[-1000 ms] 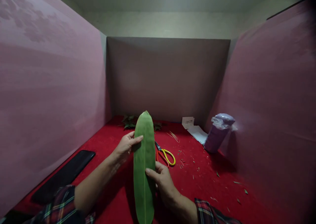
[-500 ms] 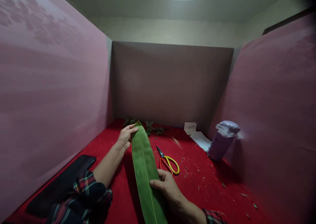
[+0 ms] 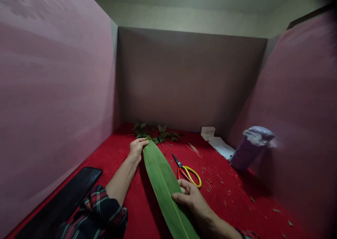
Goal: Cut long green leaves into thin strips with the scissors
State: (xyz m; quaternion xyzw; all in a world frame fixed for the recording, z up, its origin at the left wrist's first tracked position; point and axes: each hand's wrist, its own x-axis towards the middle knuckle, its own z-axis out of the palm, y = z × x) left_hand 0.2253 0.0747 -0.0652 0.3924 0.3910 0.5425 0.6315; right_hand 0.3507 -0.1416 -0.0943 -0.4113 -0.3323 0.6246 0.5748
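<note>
A long, broad green leaf (image 3: 163,183) with a pale midrib stretches from the middle of the view down past the bottom edge. My left hand (image 3: 137,148) pinches its far tip between thumb and fingers. Lower down, my right hand (image 3: 188,197) grips the leaf's right edge, thumb on top and fingers mostly behind. Just beyond that hand lies a pair of scissors (image 3: 187,170) with one yellow and one red handle, partly covered by the hand.
Cut leafy sprigs (image 3: 163,135) lie along the back. Thin sticks (image 3: 194,149), white paper (image 3: 221,147) and a purple plastic-wrapped cylinder (image 3: 249,149) are toward the right. A black flat object (image 3: 60,200) lies left. Leaf scraps dot the red cloth (image 3: 218,211); pink walls flank it.
The view has tilted down slightly and shifted, so things on the table sit further right. Both hands keep their hold on the leaf, which now slants more toward the lower right.
</note>
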